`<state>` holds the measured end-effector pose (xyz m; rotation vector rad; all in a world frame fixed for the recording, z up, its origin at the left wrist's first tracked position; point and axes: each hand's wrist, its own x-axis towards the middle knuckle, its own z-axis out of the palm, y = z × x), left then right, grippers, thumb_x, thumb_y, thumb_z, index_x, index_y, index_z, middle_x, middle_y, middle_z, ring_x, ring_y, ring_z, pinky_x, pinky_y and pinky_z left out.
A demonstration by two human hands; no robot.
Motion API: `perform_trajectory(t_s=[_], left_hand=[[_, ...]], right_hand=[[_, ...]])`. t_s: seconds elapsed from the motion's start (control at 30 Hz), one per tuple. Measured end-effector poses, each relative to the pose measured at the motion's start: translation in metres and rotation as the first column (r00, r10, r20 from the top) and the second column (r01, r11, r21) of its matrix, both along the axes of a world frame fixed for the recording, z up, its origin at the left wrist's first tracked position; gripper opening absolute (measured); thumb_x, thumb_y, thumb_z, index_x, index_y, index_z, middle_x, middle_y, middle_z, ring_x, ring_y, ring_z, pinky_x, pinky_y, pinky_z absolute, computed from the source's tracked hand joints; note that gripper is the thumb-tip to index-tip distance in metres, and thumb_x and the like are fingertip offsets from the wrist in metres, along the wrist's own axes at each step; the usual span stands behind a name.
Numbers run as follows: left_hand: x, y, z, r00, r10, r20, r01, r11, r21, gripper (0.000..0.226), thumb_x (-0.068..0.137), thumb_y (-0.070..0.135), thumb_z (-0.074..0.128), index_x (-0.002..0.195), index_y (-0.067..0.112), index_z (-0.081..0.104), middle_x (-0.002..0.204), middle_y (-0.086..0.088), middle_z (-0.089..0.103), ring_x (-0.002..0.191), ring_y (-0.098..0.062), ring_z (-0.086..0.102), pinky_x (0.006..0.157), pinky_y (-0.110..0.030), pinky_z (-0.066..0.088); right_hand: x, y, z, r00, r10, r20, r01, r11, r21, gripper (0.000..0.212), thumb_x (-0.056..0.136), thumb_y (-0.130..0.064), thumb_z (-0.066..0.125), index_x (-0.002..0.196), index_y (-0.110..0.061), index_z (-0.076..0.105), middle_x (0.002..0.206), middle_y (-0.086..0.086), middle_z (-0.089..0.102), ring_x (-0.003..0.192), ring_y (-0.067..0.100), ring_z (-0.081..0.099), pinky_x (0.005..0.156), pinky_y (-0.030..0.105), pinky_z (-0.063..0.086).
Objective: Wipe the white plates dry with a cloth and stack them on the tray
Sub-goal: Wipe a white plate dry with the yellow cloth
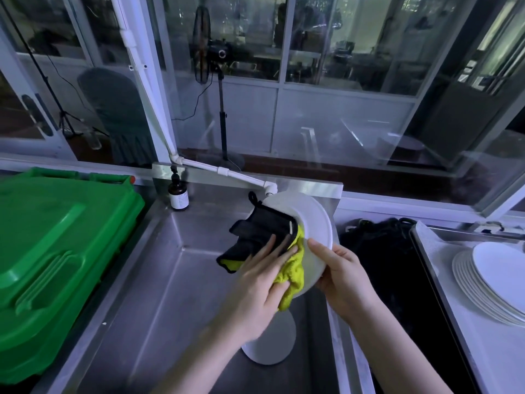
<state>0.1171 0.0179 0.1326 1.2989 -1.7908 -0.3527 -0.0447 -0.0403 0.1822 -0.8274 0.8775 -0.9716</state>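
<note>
wiped a tilted plate over the sink

pressed the left hand [264, 282] flat, fingers straight and spread, on a black and yellow cloth [265, 230] against the face of a white plate [315, 220] at frame centre. gripped that plate's lower rim with the right hand [343, 277], thumb curled over the front, fingers behind. held the plate tilted on edge above a steel sink [159, 251], just below the end of a white pipe [227, 172]. saw a second plate [272, 342] lying in the sink bottom, partly hidden under the left forearm. saw a stack of plates [488, 282] on the tray [437, 268] at the right edge of the frame, well apart from the hands, past a dark basin [392, 280]. saw a green plastic lid [56, 245] filling the left side, and a brown pump bottle [178, 194] upright at the sink's back corner, up and left of the hands.
</note>
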Motion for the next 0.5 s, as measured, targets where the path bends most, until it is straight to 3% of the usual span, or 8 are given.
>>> perform_trajectory(t_s=[0.1, 0.27, 0.4, 0.5], left_hand=[[0.003, -0.021, 0.011, 0.999, 0.033, 0.021, -0.033, 0.999, 0.031, 0.053, 0.098, 0.028, 0.043, 0.149, 0.038, 0.033, 0.157, 0.026, 0.022, 0.148, -0.004, 0.016, 0.119, -0.043, 0.025], [0.026, -0.028, 0.009, 0.987, 0.150, -0.051, -0.141, 0.980, 0.141, 0.050, 0.098, 0.007, 0.052, 0.146, 0.022, 0.042, 0.158, 0.007, 0.025, 0.150, -0.012, 0.015, 0.120, -0.040, 0.022], [0.009, -0.007, 0.002, 0.996, 0.092, -0.019, -0.090, 0.992, 0.085, 0.050, 0.096, 0.019, 0.047, 0.145, 0.029, 0.042, 0.157, 0.013, 0.030, 0.149, -0.009, 0.017, 0.118, -0.043, 0.027], [-0.011, -0.006, 0.004, 0.998, 0.036, 0.060, -0.038, 0.999, 0.030, 0.053, 0.095, 0.030, 0.039, 0.148, 0.037, 0.036, 0.158, 0.026, 0.023, 0.149, -0.004, 0.015, 0.117, -0.036, 0.022]], right_hand=[[0.004, 0.007, -0.005, 0.999, 0.045, -0.014, -0.045, 0.999, 0.022, 0.024, 0.077, -0.020, 0.070, 0.090, -0.001, 0.078, 0.096, 0.025, 0.074, 0.078, 0.029, 0.074, 0.067, 0.036, 0.062], [-0.006, 0.002, 0.004, 1.000, 0.000, -0.026, 0.000, 1.000, -0.009, 0.031, 0.076, -0.021, 0.072, 0.095, 0.004, 0.074, 0.097, 0.025, 0.074, 0.080, 0.030, 0.073, 0.065, 0.034, 0.061], [-0.014, -0.001, 0.007, 1.000, -0.017, 0.005, 0.017, 1.000, -0.005, 0.026, 0.080, -0.020, 0.070, 0.094, 0.000, 0.076, 0.098, 0.024, 0.074, 0.082, 0.030, 0.074, 0.066, 0.034, 0.061], [-0.006, 0.002, 0.000, 1.000, -0.013, 0.018, 0.013, 1.000, 0.025, 0.030, 0.079, -0.019, 0.069, 0.097, 0.004, 0.073, 0.095, 0.025, 0.074, 0.079, 0.029, 0.073, 0.068, 0.034, 0.062]])
